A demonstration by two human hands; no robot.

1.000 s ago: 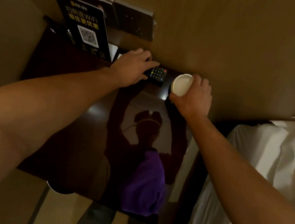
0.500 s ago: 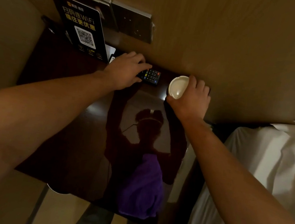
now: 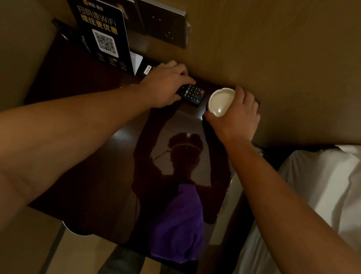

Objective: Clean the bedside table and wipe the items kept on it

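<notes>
Head view: dark glossy bedside table [image 3: 85, 93] against tan wall. Left hand [image 3: 164, 87] curled over near end of black remote [image 3: 192, 94], fingers gripping it at table's back edge. Right hand [image 3: 234, 114] holds small white round dish [image 3: 221, 101], tilted, thumb under near rim, fingers wrapped behind (whether dish touches table, cannot tell). Purple cloth [image 3: 179, 225] lies at table's front edge. WiFi QR sign [image 3: 101, 33] stands at back left, wall switch panel [image 3: 159, 23] above. White bedding [image 3: 331, 201] at right.

Dim room: tan wood-panelled wall [image 3: 277, 46], dark switch plates [image 3: 161, 24], white bedding [image 3: 331, 201] alongside.
</notes>
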